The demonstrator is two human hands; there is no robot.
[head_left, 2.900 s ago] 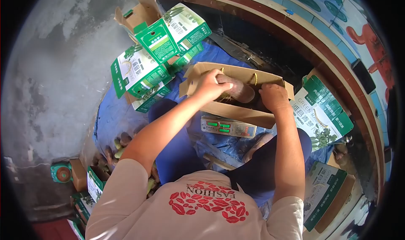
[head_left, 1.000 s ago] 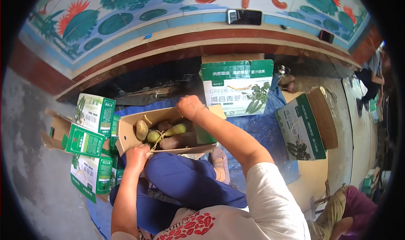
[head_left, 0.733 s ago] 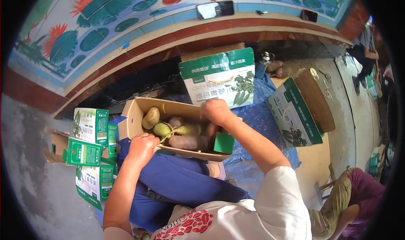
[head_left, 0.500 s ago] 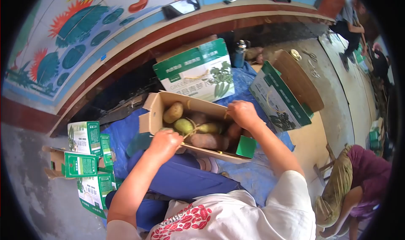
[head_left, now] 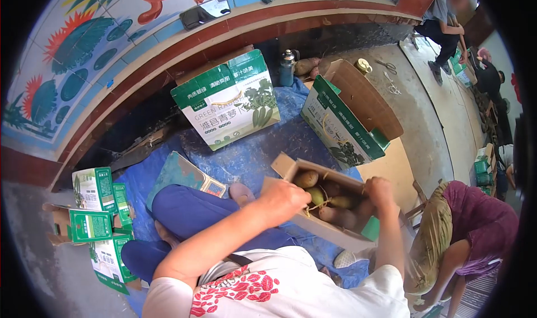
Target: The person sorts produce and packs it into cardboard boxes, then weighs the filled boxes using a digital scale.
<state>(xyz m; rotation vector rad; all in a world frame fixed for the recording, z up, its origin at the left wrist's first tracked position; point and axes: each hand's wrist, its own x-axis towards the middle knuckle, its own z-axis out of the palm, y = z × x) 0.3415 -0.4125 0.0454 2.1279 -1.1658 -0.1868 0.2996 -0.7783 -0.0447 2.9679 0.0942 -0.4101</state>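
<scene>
Left hand (head_left: 286,198) is curled tight on the near wall of the brown box (head_left: 327,228). I see a bit of yellow string (head_left: 316,206) by its fingers. Right hand (head_left: 380,188) is closed on the far end of the same box. Both hands hold the brown box up on the wearer's right side, over the blue sheet (head_left: 263,150). Its top is open. Inside lie lumpy roots (head_left: 330,198), some brown, some green, some purple, packed close together. Just beside the box, a person in a purple top (head_left: 481,228) bends low. Farther out on the blue sheet stand a big green and white carton (head_left: 229,108) and an open green carton (head_left: 344,119). A scale (head_left: 182,175) lies by the blue trouser leg (head_left: 184,209). Small green boxes (head_left: 95,206) sit well apart on the left.
</scene>
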